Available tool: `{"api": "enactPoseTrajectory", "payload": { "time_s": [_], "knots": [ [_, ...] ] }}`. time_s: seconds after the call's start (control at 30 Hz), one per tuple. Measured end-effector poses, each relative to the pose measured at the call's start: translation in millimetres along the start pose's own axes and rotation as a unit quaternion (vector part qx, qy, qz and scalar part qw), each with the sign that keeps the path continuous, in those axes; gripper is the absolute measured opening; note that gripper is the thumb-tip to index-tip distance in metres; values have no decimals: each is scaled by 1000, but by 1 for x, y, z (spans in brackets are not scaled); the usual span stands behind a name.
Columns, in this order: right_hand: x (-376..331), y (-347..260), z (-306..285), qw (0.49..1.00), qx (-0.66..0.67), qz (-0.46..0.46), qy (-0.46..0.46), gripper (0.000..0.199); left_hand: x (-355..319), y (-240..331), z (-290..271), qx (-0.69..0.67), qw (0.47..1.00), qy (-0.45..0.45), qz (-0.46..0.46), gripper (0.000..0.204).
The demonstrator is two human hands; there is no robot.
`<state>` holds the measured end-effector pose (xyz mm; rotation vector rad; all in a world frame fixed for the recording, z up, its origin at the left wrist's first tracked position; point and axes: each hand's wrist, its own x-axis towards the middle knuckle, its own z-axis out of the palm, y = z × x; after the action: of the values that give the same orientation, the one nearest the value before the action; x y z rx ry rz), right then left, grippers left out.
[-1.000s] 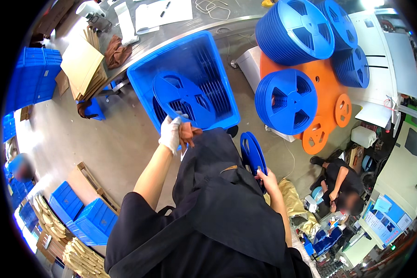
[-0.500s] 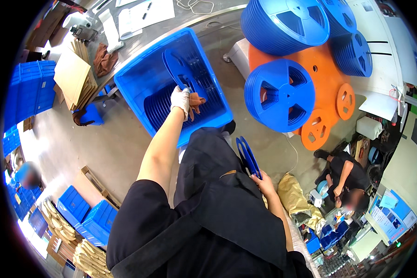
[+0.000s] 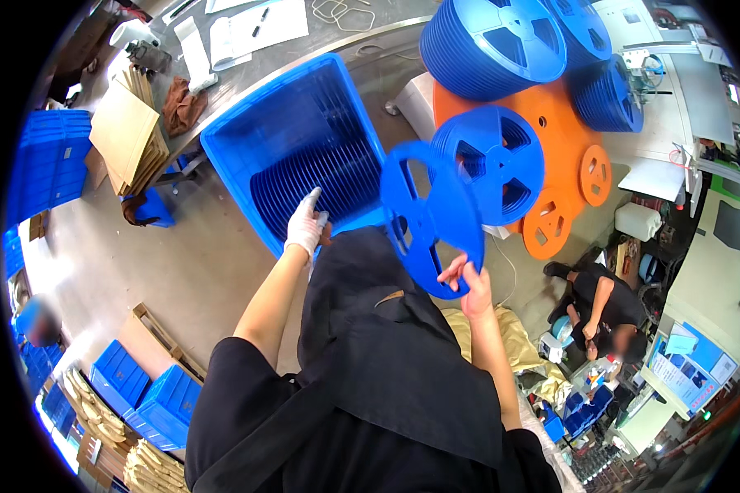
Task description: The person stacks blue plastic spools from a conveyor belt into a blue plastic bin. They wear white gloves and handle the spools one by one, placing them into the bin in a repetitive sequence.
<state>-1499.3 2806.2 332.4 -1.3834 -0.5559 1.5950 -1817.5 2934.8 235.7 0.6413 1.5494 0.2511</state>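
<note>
My right hand grips the lower rim of a blue plastic reel, held up tilted in front of me, its cut-out windows showing. To the left, my gloved left hand is over the near side of a blue bin, its index finger stretched toward a row of blue reels standing on edge inside. A small brown bit of cloth shows under that hand; the rest of it is hidden.
An orange round table at the right carries stacks of blue reels. A metal workbench with papers runs behind the bin. Cardboard sheets stand at left. A seated person is at the lower right.
My right hand has raised the blue reel from my side to in front of me. My left hand has drawn back from the bin's middle; the reel tilted there no longer stands up.
</note>
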Motion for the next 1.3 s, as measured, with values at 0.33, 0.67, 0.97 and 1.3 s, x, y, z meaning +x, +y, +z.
{"api": "enactPoseTrajectory", "payload": {
  "time_s": [0.33,0.67,0.97,1.3],
  "knots": [
    [18,-29,66,940,330,6,-86,42,-68,0,-63,586,611,78,526,58],
    [30,-52,108,942,310,11,-129,40,-96,-11,-102,521,627,138,563,37],
    [47,-75,147,950,238,-32,-201,77,-90,-43,-106,-152,905,-167,360,24],
    [15,7,53,980,181,45,74,56,-91,-73,-98,-418,864,-272,70,41]
  ]
}}
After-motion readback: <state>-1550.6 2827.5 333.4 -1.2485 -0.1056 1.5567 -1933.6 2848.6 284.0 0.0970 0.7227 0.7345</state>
